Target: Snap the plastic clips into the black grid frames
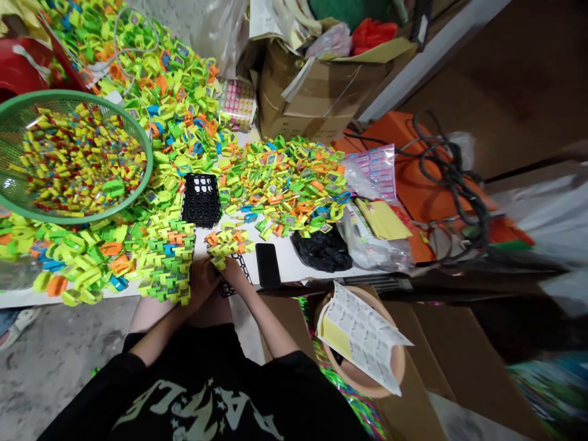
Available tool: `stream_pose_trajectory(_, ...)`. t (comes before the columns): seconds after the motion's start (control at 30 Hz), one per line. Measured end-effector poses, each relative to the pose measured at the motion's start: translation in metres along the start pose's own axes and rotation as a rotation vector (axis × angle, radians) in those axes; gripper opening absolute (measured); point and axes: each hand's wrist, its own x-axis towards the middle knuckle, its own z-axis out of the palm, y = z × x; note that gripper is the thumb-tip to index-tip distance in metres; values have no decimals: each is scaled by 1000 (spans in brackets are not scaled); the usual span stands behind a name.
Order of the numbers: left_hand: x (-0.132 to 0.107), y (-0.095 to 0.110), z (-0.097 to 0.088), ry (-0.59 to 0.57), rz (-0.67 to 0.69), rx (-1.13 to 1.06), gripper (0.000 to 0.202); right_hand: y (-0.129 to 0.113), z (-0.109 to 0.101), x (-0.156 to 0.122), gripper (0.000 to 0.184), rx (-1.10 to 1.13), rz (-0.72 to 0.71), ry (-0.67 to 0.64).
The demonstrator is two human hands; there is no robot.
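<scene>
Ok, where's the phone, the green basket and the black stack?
Phone (pixel 268 266): head view, middle of its dark screen.
Green basket (pixel 149 160): head view, right side of its rim.
Black stack (pixel 201 203): head view, middle of its top.

No full word reads for sure. 7 o'clock: black shirt (pixel 202 367), big pale lettering among stars; L, E, A look likely, whole word uncertain. 5 o'clock: white-and-yellow sheet (pixel 367 337), rows of print, too small. 12 o'clock: carton (pixel 316 95), faint marks low on its side, illegible. 2 o'clock: pink sheet (pixel 379 168), repeated printed blocks, wording too small.
</scene>
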Motion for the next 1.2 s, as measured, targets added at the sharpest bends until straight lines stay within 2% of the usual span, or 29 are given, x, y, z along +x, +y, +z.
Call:
stream_pose_trajectory(0.1, 2, 1, -2, -9, 30, -8, 49, 0, -7, -6, 15, 57, -10, -11)
stream_pose_trajectory(0.17, 5, 3, 0, 8, 17, -1, 44, 7, -17, -14, 17, 177, -40, -57)
stream_pose_trajectory(0.23, 7, 5, 4, 31, -20, 31, 38, 23, -33, -22, 22, 300, -65, -97)
stream_pose_trajectory(0.3, 10, 5, 9, 23, -65, 82, 31, 46, -55, -27, 23, 335, -42, -77)
stream_pose_trajectory(0.37, 13, 4, 13, -15, -106, 123, 23, 72, -80, -25, 24, 279, 39, 32)
stream_pose_trajectory(0.5, 17, -4, 15, -53, -149, 134, 15, 110, -124, -2, 35, -19, 232, 397)
stream_pose_trajectory(0.6, 15, -10, 12, -42, -142, 103, 16, 119, -138, 24, 36, -250, 297, 492)
stream_pose_trajectory(0.77, 9, -13, 2, -53, -139, 70, 14, 117, -137, 48, 33, -420, 287, 419)
stream_pose_trajectory(0.9, 9, -12, -1, -52, -150, 75, 12, 120, -137, 36, 28, -370, 187, 438)
stream_pose_trajectory(1.0, 11, -11, 0, -47, -147, 88, 13, 119, -133, 9, 21, -174, 123, 539)
stream_pose_trajectory(1.07, 11, -12, 1, -52, -143, 97, 14, 112, -122, -14, 21, 35, 98, 603)
stream_pose_trajectory(1.2, 11, -14, 3, -48, -137, 100, 15, 77, -75, -59, 34, 496, 59, 686)
